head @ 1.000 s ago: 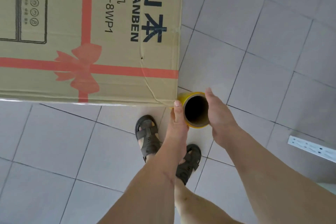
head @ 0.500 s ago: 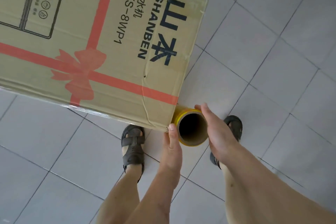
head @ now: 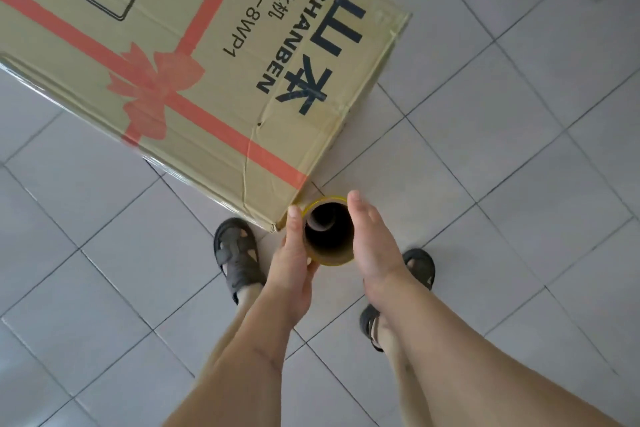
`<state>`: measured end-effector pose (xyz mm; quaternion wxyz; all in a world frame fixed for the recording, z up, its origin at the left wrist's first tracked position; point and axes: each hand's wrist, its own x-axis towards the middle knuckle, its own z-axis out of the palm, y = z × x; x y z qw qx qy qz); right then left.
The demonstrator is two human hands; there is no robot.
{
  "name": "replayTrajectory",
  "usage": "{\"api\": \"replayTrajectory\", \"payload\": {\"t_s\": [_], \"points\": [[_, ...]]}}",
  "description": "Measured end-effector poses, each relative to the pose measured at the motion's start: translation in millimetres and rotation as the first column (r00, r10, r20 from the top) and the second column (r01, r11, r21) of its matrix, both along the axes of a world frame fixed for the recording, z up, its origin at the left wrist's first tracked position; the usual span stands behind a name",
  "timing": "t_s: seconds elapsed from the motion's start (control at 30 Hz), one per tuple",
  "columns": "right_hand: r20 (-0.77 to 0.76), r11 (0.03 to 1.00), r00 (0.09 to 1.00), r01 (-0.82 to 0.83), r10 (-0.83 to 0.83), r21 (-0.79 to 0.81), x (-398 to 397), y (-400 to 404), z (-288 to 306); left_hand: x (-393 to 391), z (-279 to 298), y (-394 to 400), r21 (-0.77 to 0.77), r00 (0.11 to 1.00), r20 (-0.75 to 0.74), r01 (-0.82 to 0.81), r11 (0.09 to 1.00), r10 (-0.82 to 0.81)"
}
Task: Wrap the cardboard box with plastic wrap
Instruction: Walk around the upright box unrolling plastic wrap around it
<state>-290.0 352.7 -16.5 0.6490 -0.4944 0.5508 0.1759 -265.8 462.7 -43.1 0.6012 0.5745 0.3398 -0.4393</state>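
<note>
Cardboard box point(head: 194, 55), red ribbon print

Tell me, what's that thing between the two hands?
In the head view, the plastic wrap roll, seen end-on, sits upright between the left hand and right hand.

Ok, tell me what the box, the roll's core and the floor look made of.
Box: matte brown corrugated cardboard, creased, printed with an orange ribbon. Roll core: seemingly a brown cardboard tube, yellow-rimmed; any film on it is hidden. Floor: pale glazed-looking tiles with dark grout lines.
</note>
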Motion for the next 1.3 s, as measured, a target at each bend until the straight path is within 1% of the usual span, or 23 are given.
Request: {"api": "replayTrajectory", "payload": {"t_s": [0.07, 0.2, 0.27, 0.33, 0.4, 0.43, 0.5, 0.53, 0.6, 0.67, 0.77, 0.83, 0.9, 0.93, 1.0, 1.07, 1.1, 1.17, 1.3], "points": [[0.003, 0.995, 0.996, -0.085, 0.085, -0.052, 4, -12, -2, -6, -1, -5, -0.037, 1.000, -0.010, 0.009, 0.999, -0.009], [-0.036, 0.981, 0.984, -0.175, 0.172, -0.088, 7, -23, 4, -18, 0, -12, -0.091, 0.998, -0.037, -0.044, 0.995, 0.041], [-0.035, 0.969, 0.980, -0.199, 0.197, -0.144, 7, -22, 6, -22, -5, -16, -0.144, 0.993, -0.090, -0.087, 0.986, 0.075], [-0.044, 0.943, 0.965, -0.261, 0.257, -0.207, 9, -23, 6, -27, -7, -21, -0.188, 0.987, -0.142, -0.105, 0.977, 0.079], [-0.056, 0.913, 0.949, -0.313, 0.310, -0.261, 17, -32, 3, -22, -4, -31, -0.173, 0.990, -0.128, -0.081, 0.982, 0.059], [-0.062, 0.915, 0.952, -0.306, 0.300, -0.262, 20, -38, 0, -18, -6, -37, -0.124, 0.992, -0.112, -0.080, 0.989, 0.066], [-0.063, 0.947, 0.966, -0.258, 0.251, -0.190, 23, -50, -5, -11, -13, -42, -0.004, 0.997, -0.036, -0.074, 0.997, 0.074], [-0.065, 0.960, 0.970, -0.240, 0.233, -0.143, 24, -53, -7, -8, -17, -42, 0.013, 0.998, -0.008, -0.066, 0.998, 0.066], [-0.084, 0.975, 0.974, -0.213, 0.208, -0.061, 23, -54, -7, -8, -20, -43, -0.015, 0.996, -0.024, -0.081, 0.997, 0.080], [-0.109, 0.979, 0.974, -0.202, 0.196, -0.041, 25, -56, -5, -10, -16, -47, -0.047, 0.991, -0.049, -0.131, 0.990, 0.128], [-0.120, 0.957, 0.958, -0.271, 0.259, -0.099, 34, -70, 2, -15, -13, -62, -0.112, 0.969, -0.121, -0.230, 0.967, 0.216], [-0.073, 0.930, 0.946, -0.323, 0.315, -0.176, 42, -86, 3, -16, -11, -74, -0.177, 0.954, -0.169, -0.275, 0.945, 0.246], [-0.061, 0.914, 0.939, -0.345, 0.340, -0.216, 48, -103, -5, -16, -10, -90, -0.143, 0.957, -0.147, -0.271, 0.952, 0.250], [-0.069, 0.917, 0.937, -0.350, 0.344, -0.189, 49, -111, -8, -16, -11, -97, -0.083, 0.961, -0.108, -0.265, 0.961, 0.256], [-0.081, 0.935, 0.935, -0.351, 0.346, -0.050, 46, -118, -12, -11, -14, -105, 0.017, 0.960, -0.035, -0.277, 0.961, 0.278], [-0.080, 0.943, 0.940, -0.327, 0.331, 0.058, 37, -118, -16, -3, -16, -107, 0.009, 0.960, -0.010, -0.280, 0.960, 0.280], [-0.083, 0.945, 0.942, -0.321, 0.326, 0.070, 35, -117, -16, 0, -17, -107, -0.010, 0.962, -0.007, -0.272, 0.962, 0.272], [-0.088, 0.941, 0.937, -0.336, 0.339, 0.048, 38, -115, -13, 3, -16, -105, -0.034, 0.968, -0.017, -0.251, 0.967, 0.250], [-0.105, 0.912, 0.917, -0.396, 0.386, -0.107, 51, -124, -3, -2, -14, -112, -0.108, 0.967, -0.102, -0.246, 0.963, 0.235]]}}
